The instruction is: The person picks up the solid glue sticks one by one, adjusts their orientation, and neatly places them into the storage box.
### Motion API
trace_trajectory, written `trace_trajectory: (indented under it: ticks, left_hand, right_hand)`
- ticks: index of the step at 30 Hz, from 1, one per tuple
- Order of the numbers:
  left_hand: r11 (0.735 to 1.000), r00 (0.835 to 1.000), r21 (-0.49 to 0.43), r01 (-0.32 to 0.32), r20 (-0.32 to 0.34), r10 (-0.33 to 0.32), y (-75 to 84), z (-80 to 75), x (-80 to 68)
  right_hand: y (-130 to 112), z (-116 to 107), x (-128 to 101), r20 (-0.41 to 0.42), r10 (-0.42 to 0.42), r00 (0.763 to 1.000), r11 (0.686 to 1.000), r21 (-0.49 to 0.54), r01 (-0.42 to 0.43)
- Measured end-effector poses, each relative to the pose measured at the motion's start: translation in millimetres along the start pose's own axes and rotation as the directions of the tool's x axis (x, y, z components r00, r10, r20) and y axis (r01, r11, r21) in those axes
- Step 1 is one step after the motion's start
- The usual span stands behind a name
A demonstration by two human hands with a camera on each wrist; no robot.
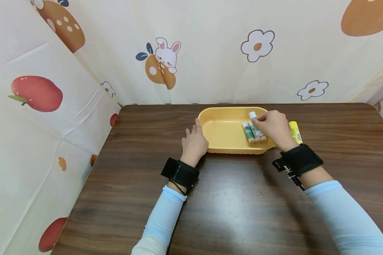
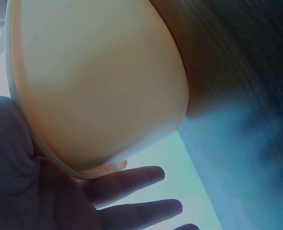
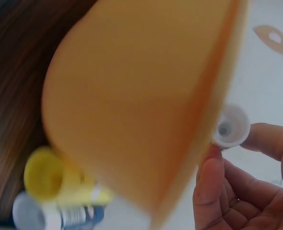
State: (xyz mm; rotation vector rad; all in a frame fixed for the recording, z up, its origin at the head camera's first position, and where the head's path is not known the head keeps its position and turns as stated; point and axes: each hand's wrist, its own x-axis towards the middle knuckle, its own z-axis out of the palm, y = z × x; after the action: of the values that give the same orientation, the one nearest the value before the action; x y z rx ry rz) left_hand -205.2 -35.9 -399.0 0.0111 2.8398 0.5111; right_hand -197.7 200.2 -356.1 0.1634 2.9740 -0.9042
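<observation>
- One yellow tray [image 1: 221, 134] sits at the far side of one brown table [image 1: 137, 152].
- One right hand [image 1: 272, 126] pinches one white-capped glue stick [image 1: 252, 115] above the tray's right end.
- Three green-labelled tubes [image 1: 249, 133] show side by side in the tray's right part (the fingers cover some of them, so a further one could be hidden).
- One left hand [image 1: 194, 142] touches the tray's left end, its fingers straight and gripping nothing.
- One yellow tube [image 1: 295, 131] lies right of the tray; one white-and-blue tube [image 3: 79, 216] shows just beside it.
- Two black bands [image 1: 180, 172] circle the wrists.
</observation>
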Motion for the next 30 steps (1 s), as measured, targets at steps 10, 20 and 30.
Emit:
trace_trajectory:
  ticks: [10, 20, 30]
  left_hand:
    - [1.000, 1.000, 0.001, -0.002, 0.001, 0.002, -0.1, -1.0, 1.9]
    - [1.000, 1.000, 0.017, -0.007, -0.018, 0.007, 0.2, 0.7, 2.0]
    - [1.000, 1.000, 0.012, -0.009, -0.014, 0.009, -0.6, 0.3, 1.5]
  right_hand:
    - [-11, 35, 13, 0.005, -0.058, 0.998, 0.998, -0.025, 0.058]
    - [-13, 44, 10, 0.030, -0.007, 1.000, 0.998, -0.061, 0.009]
    - [-12, 49, 9, 0.013, -0.018, 1.000, 0.995, -0.095, 0.019]
